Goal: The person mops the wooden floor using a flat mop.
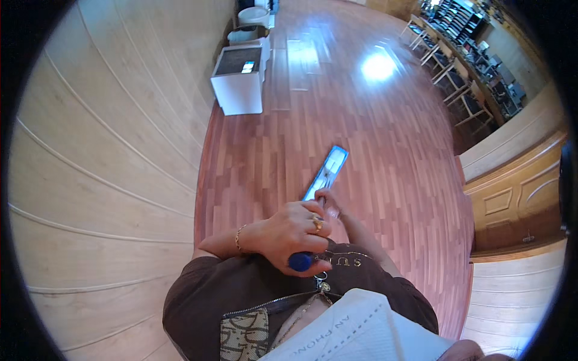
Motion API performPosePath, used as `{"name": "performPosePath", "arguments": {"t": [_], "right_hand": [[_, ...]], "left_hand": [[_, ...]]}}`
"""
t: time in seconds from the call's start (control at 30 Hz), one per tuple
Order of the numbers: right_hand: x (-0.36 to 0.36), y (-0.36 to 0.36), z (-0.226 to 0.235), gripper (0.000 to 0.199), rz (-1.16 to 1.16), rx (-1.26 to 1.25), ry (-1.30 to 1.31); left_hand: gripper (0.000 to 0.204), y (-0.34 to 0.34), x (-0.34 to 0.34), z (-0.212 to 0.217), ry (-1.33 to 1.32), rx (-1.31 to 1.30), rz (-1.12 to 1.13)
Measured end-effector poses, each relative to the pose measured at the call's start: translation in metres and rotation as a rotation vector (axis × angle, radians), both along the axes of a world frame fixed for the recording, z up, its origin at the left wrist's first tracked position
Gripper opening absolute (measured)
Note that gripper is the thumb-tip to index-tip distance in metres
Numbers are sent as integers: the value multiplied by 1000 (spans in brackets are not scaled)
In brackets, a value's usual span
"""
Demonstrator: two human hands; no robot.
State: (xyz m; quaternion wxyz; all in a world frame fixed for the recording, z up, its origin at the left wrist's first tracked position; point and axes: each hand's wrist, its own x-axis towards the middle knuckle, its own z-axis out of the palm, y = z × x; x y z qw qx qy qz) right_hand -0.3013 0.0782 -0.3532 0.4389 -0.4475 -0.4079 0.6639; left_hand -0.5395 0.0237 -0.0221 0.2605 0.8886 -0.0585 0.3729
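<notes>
My left hand (295,234), with a ring and a bracelet, is closed round the top of a mop handle, whose blue end cap (300,261) pokes out below the fingers. Further down the handle, my right hand (328,201) is wrapped round it, partly hidden behind the left. Beyond both hands, the flat mop head (330,167), pale with a blue border, rests on the wood-patterned floor (385,150). Most of the handle is covered by my hands.
A white box-shaped cabinet (238,93) stands against the pale panelled wall (108,150) on the left, with a white round bin (253,16) behind it. Several chairs (472,105) line a long cluttered desk at the far right. A wooden door (512,198) is on the right.
</notes>
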Motion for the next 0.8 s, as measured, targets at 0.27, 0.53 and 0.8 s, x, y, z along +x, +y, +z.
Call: {"name": "performPosePath", "arguments": {"t": [0.27, 0.53, 0.8], "right_hand": [[-7, 3, -28, 27, -130, 823, -647], [10, -68, -41, 31, -185, 16, -129], [18, -229, 43, 33, -322, 410, -995]], "left_hand": [[41, -2, 2, -22, -64, -4, -35], [37, -34, 7, 2, -105, -55, -157], [37, -92, 34, 18, -179, -201, -350]]}}
